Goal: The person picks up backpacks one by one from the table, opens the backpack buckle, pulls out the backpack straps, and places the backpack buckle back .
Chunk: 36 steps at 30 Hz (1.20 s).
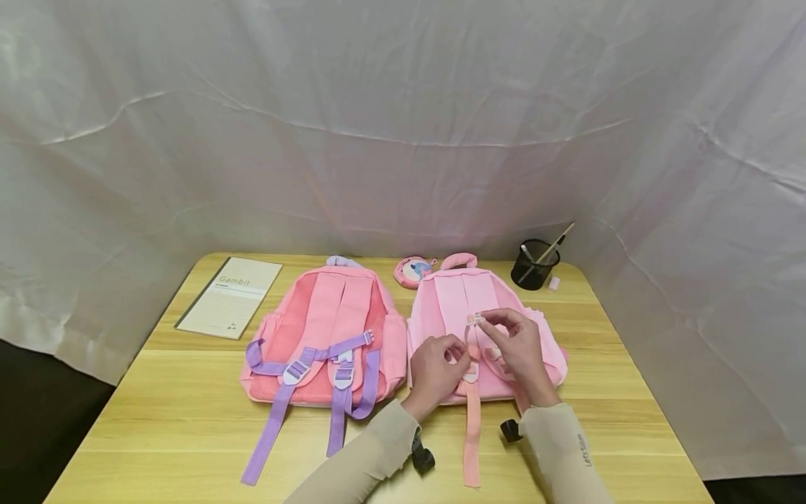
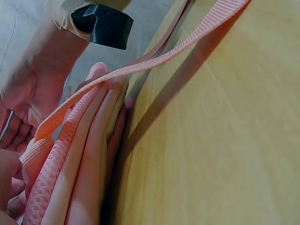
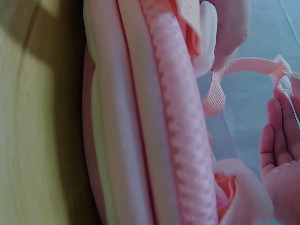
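Note:
A light pink backpack (image 1: 431, 308) lies with its straps facing up. My right hand (image 1: 521, 350) pinches a white plastic buckle (image 1: 476, 319) between thumb and fingertips, raised above the bag. In the right wrist view, a peach webbing strap (image 3: 248, 64) curves from the bag up to that buckle. My left hand (image 1: 437, 371) pinches the peach strap (image 1: 474, 352) close to a white slider (image 1: 471, 372); its fingertips are partly hidden. The strap's loose tail (image 1: 471, 448) hangs over the table's near side. A second white slider (image 1: 494, 355) is partly covered by my right hand.
A coral backpack (image 1: 340, 308) with purple straps (image 1: 271, 434) lies beside it on the left. Farther left is a notebook (image 1: 229, 297). At the back are a round pink pouch (image 1: 409, 280), a black mesh pen cup (image 1: 532, 273) and a small eraser (image 1: 554, 283).

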Motion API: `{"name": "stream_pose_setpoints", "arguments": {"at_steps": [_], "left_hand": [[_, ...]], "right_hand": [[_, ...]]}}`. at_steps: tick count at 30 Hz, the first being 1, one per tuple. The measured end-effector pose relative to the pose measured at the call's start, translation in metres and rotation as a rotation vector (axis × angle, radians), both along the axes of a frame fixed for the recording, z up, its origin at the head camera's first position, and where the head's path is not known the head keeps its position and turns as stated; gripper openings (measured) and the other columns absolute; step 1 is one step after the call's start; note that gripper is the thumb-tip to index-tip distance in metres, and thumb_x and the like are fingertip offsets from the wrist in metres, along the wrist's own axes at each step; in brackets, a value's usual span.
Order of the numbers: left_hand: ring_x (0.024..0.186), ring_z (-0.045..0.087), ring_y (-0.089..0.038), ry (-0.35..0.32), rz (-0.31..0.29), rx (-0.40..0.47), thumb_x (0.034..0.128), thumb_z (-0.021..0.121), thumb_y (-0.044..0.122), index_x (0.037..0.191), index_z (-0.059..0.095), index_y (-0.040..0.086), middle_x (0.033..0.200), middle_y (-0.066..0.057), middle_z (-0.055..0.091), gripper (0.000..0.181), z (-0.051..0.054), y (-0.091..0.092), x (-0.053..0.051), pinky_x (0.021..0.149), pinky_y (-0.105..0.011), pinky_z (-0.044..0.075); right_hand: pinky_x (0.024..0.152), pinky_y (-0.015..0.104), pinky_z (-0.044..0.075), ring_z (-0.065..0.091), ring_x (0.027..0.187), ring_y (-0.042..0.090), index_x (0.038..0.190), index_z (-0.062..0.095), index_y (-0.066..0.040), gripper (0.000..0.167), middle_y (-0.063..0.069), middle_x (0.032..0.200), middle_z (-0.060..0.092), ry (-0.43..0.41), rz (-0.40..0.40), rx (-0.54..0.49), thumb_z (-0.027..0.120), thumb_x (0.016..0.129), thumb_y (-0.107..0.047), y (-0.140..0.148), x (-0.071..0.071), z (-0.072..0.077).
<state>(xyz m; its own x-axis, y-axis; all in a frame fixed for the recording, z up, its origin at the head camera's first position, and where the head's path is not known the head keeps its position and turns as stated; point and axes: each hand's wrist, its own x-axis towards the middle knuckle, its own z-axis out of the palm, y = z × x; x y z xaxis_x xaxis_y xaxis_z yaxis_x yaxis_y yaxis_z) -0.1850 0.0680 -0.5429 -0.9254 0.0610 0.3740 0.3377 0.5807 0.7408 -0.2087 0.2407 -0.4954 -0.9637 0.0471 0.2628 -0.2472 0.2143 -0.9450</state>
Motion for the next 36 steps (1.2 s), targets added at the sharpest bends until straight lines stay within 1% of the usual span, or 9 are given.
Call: {"name": "stream_pose_setpoints", "arguments": {"at_steps": [1,3,6,9,14,19,26,29,36], "left_hand": [[0.070,0.056,-0.005,0.006,0.002,-0.001,0.0851,0.077,0.028,0.079,0.072,0.029,0.072,0.015,0.066,0.008,0.000,0.000,0.000,0.063,-0.017,0.037],[0.070,0.057,-0.006,0.017,0.006,-0.002,0.0858,0.077,0.028,0.080,0.072,0.029,0.072,0.014,0.067,0.008,0.000,0.001,0.000,0.063,-0.017,0.038],[0.070,0.057,-0.006,0.025,0.010,-0.003,0.0859,0.079,0.029,0.082,0.073,0.029,0.073,0.014,0.068,0.007,-0.001,0.001,0.001,0.063,-0.018,0.037],[0.070,0.056,-0.006,0.017,0.003,-0.001,0.0852,0.079,0.029,0.084,0.074,0.028,0.074,0.014,0.068,0.006,0.000,0.000,0.001,0.063,-0.018,0.037],[0.071,0.053,-0.004,-0.010,-0.015,-0.009,0.0846,0.079,0.028,0.087,0.073,0.026,0.077,0.012,0.070,0.006,0.001,-0.001,0.002,0.063,-0.018,0.036],[0.072,0.054,-0.004,-0.018,-0.024,-0.024,0.0849,0.078,0.027,0.090,0.073,0.026,0.079,0.012,0.071,0.007,-0.001,-0.003,0.002,0.063,-0.018,0.036],[0.072,0.053,-0.003,-0.023,-0.027,-0.030,0.0850,0.078,0.027,0.090,0.073,0.026,0.079,0.012,0.070,0.007,-0.001,-0.003,0.002,0.063,-0.018,0.036],[0.072,0.053,-0.004,-0.020,-0.030,-0.030,0.0850,0.078,0.026,0.090,0.073,0.025,0.079,0.011,0.070,0.007,-0.001,-0.004,0.003,0.063,-0.018,0.036],[0.072,0.052,-0.002,-0.016,-0.027,-0.032,0.0847,0.078,0.026,0.090,0.073,0.026,0.079,0.012,0.069,0.007,-0.001,-0.003,0.003,0.063,-0.018,0.036]], "right_hand": [[0.086,0.018,0.053,0.066,0.092,0.005,0.108,0.073,0.007,0.021,0.003,0.099,0.076,0.004,0.002,0.008,0.077,0.092,-0.006,0.000,0.002,0.004],[0.086,0.018,0.053,0.066,0.092,0.004,0.109,0.073,0.007,0.021,0.007,0.101,0.076,0.010,0.002,0.007,0.077,0.092,-0.005,0.002,0.002,0.005],[0.086,0.017,0.053,0.066,0.092,0.004,0.110,0.072,0.008,0.022,0.005,0.102,0.076,0.017,-0.002,-0.001,0.076,0.093,-0.004,0.005,0.002,0.005],[0.085,0.017,0.054,0.066,0.093,0.005,0.111,0.073,0.006,0.023,-0.005,0.100,0.075,0.027,-0.017,-0.005,0.077,0.093,-0.008,0.010,0.000,0.003],[0.085,0.015,0.054,0.066,0.094,0.005,0.112,0.073,0.006,0.023,-0.003,0.101,0.075,0.034,-0.021,0.004,0.076,0.094,-0.009,0.015,0.000,0.005],[0.085,0.014,0.053,0.065,0.096,0.005,0.114,0.072,0.006,0.025,-0.008,0.103,0.074,0.015,-0.050,0.020,0.076,0.094,-0.009,0.022,0.001,0.008],[0.087,0.014,0.053,0.066,0.100,0.007,0.119,0.070,0.003,0.031,-0.014,0.105,0.074,-0.049,-0.083,0.015,0.075,0.096,-0.016,0.039,0.004,0.009],[0.086,0.014,0.053,0.066,0.100,0.005,0.121,0.069,0.003,0.032,-0.015,0.104,0.074,-0.063,-0.093,0.012,0.075,0.096,-0.017,0.047,0.005,0.007],[0.085,0.014,0.053,0.067,0.099,0.004,0.121,0.068,0.007,0.034,-0.015,0.103,0.074,-0.064,-0.119,-0.005,0.075,0.096,-0.014,0.062,0.006,0.001]]}}
